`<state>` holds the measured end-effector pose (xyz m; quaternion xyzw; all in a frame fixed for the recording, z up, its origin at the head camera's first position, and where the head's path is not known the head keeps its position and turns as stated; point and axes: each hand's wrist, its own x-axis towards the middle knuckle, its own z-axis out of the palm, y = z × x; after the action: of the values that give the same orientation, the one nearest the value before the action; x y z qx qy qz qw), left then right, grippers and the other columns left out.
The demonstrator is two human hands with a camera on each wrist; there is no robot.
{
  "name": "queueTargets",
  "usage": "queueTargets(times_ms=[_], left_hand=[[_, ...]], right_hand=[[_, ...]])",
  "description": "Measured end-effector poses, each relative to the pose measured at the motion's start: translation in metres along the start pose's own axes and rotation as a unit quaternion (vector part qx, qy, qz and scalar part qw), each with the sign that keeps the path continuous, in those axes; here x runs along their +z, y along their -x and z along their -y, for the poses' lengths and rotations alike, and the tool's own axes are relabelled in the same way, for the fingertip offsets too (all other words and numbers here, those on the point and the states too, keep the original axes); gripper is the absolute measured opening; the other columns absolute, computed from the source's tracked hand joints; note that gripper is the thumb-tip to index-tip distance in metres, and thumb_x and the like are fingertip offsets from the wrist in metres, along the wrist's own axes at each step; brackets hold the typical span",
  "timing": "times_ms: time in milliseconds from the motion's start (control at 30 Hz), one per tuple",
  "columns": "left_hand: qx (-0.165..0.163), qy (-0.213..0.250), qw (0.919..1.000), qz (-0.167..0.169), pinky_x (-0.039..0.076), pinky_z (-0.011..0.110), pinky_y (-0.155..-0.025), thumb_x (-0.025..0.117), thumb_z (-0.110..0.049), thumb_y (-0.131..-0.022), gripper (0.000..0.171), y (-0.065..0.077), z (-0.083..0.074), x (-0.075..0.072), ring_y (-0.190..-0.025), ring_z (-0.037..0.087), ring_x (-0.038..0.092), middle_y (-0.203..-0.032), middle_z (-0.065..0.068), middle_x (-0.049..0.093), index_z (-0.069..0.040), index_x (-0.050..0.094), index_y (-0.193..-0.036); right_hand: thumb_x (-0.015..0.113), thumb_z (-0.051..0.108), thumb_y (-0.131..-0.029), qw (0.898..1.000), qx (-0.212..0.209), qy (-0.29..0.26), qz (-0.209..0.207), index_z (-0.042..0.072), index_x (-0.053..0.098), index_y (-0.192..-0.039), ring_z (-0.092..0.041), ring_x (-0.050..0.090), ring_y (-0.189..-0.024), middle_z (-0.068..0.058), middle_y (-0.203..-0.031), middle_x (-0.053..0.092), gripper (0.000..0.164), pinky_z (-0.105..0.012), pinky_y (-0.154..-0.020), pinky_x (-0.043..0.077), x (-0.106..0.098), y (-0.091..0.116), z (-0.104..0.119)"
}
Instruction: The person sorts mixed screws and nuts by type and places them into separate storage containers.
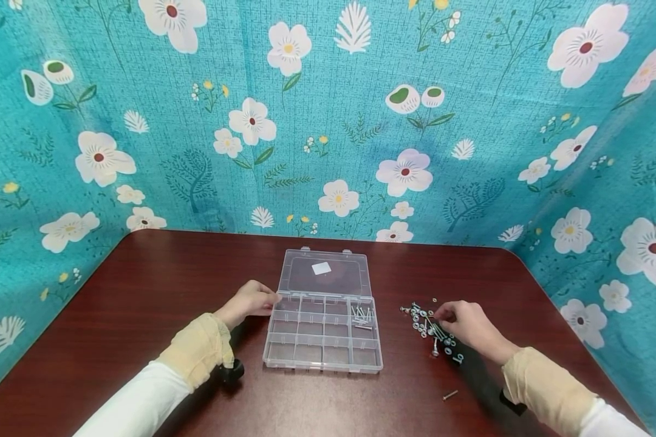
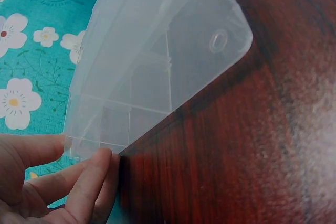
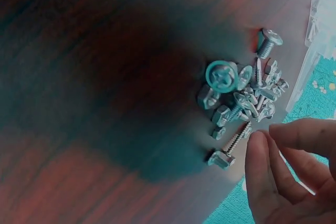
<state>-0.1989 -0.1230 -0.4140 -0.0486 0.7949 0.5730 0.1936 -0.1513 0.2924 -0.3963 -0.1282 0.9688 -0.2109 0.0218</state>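
Note:
A clear plastic compartment box (image 1: pixel 322 368) lies on the table with its lid (image 1: pixel 347 278) folded back. Several screws (image 1: pixel 363 317) sit in its upper right compartment; the other sections look bare. My left hand (image 1: pixel 249 300) pinches the box's left edge near the hinge, thumb at the rim and fingers against the outer wall. Over a loose pile of screws, nuts and washers (image 3: pixel 244 95), right of the box, is my right hand (image 1: pixel 466 321). Its thumb and index fingertips come together beside a long screw (image 3: pixel 233 145); whether anything is between them I cannot tell.
A single screw (image 1: pixel 450 395) lies apart, nearer the table's front. One small washer (image 1: pixel 434 300) is behind the pile. The dark red table (image 1: pixel 197 258) meets a teal floral cloth (image 1: pixel 328 139) at its back and sides.

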Motion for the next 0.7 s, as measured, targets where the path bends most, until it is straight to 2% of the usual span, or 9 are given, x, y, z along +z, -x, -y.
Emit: queueTargets(times_ms=[167,333,467,700], left_hand=[[-0.002,-0.001,1.0000,0.002,0.056,0.034,-0.074,0.058,-0.001,-0.088,0.030,0.0010,-0.0015,0.0006,-0.087,0.025,0.064,-0.102,0.028,0.060,0.022,0.054,-0.108],[-0.004,-0.002,1.0000,-0.002,0.056,0.033,-0.072,0.058,0.000,-0.088,0.030,0.0012,-0.0021,0.0014,-0.086,0.024,0.064,-0.101,0.028,0.061,0.022,0.054,-0.107],[-0.005,-0.002,1.0000,-0.003,0.056,0.033,-0.072,0.058,-0.001,-0.088,0.030,0.0007,-0.0013,0.0017,-0.086,0.025,0.064,-0.102,0.028,0.060,0.022,0.055,-0.107],[-0.005,0.000,1.0000,-0.004,0.056,0.033,-0.072,0.059,-0.001,-0.088,0.029,-0.0008,0.0001,0.0019,-0.085,0.024,0.064,-0.101,0.027,0.060,0.021,0.055,-0.107]], right_hand=[[0.066,-0.001,-0.077,1.000,0.028,-0.003,0.006,0.001,0.068,-0.082,-0.016,0.056,-0.067,-0.003,-0.075,0.063,0.006,-0.031,-0.056,0.049,0.0023,0.0007,-0.0028],[0.064,-0.001,-0.074,0.999,0.036,0.002,0.010,0.002,0.067,-0.079,-0.014,0.053,-0.063,0.001,-0.070,0.061,0.006,-0.028,-0.053,0.045,0.0043,0.0009,-0.0039],[0.063,-0.003,-0.072,0.999,0.042,0.002,0.018,0.001,0.066,-0.078,-0.014,0.052,-0.062,0.000,-0.069,0.060,0.007,-0.028,-0.052,0.044,0.0048,0.0007,-0.0031],[0.066,-0.003,-0.069,0.996,0.077,0.011,0.036,0.000,0.064,-0.077,-0.014,0.052,-0.060,-0.002,-0.067,0.060,0.009,-0.029,-0.050,0.043,0.0054,-0.0034,-0.0012]])
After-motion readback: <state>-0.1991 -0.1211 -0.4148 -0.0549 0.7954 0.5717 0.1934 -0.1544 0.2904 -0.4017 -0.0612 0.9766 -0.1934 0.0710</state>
